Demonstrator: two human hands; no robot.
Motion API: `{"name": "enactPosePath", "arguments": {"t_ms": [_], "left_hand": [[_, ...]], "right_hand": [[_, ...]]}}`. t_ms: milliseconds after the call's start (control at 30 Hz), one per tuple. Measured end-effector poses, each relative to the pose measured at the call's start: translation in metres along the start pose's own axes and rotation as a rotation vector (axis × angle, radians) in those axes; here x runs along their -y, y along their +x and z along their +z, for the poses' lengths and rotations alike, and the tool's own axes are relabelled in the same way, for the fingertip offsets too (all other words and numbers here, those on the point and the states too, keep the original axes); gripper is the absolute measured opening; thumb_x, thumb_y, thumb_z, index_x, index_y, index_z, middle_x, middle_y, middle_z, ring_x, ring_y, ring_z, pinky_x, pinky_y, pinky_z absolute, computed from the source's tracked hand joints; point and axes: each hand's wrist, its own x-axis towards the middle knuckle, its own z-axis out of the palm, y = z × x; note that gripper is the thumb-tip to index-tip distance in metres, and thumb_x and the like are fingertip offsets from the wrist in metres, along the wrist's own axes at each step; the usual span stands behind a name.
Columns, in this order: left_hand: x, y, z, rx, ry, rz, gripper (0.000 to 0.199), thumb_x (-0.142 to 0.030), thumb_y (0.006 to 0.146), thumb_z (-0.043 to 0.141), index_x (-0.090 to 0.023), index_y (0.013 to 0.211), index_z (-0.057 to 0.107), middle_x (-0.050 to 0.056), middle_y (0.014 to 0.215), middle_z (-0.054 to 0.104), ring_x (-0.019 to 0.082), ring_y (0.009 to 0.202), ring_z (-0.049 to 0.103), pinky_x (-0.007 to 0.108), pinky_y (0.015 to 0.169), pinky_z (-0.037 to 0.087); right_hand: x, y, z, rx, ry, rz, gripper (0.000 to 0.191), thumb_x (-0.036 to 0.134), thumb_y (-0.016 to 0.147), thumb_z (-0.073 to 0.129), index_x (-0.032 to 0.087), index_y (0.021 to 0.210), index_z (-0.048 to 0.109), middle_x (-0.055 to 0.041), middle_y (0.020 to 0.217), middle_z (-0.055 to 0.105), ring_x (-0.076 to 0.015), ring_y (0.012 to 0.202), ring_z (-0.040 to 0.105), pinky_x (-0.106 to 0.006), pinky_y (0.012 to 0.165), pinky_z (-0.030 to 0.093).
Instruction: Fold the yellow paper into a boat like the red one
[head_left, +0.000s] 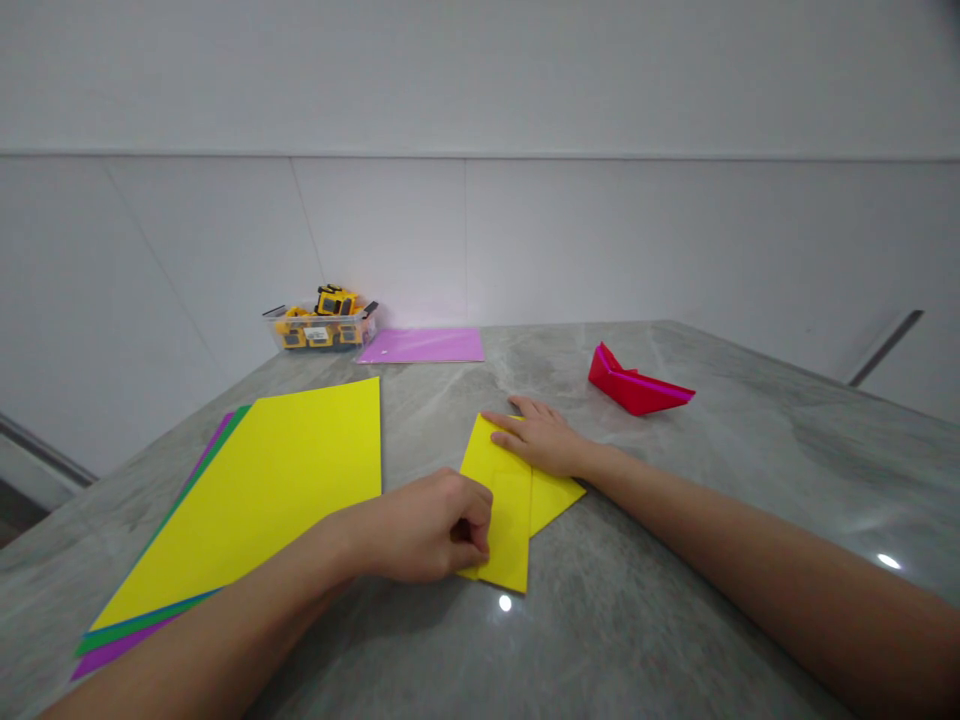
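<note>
A folded sheet of yellow paper (510, 515) lies on the grey table in front of me, with a long flap on the left and a pointed corner sticking out to the right. My left hand (439, 525) is closed at the paper's lower left edge, fingers curled and thumb against it. The fingertips are partly hidden. Across the paper's top rests my right hand (544, 437), flat and open, with its fingers spread and pointing left. Beyond it to the right stands a folded red paper boat (636, 385) with purple edges.
At left lies a stack of coloured sheets (300, 480), yellow on top, with green and purple below. Against the back wall are a flat purple packet (424, 345) and a clear plastic box (360, 330) of yellow toy vehicles. The marbled table (637, 620) meets white walls.
</note>
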Motion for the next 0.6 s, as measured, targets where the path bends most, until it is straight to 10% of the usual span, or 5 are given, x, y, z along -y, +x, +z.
{"name": "enactPosePath", "arguments": {"t_ms": [600], "left_hand": [[-0.0009, -0.0013, -0.0011, 0.063, -0.086, -0.023, 0.007, -0.013, 0.073, 0.064, -0.015, 0.067, 0.064, -0.002, 0.068, 0.058, 0.008, 0.060, 0.052, 0.019, 0.055, 0.038]], "right_hand": [[0.0011, -0.0006, -0.0013, 0.009, 0.006, -0.004, 0.050, 0.056, 0.093, 0.028, 0.042, 0.140, 0.033, -0.0099, 0.146, 0.030, -0.0339, 0.134, 0.027, -0.051, 0.105, 0.022]]}}
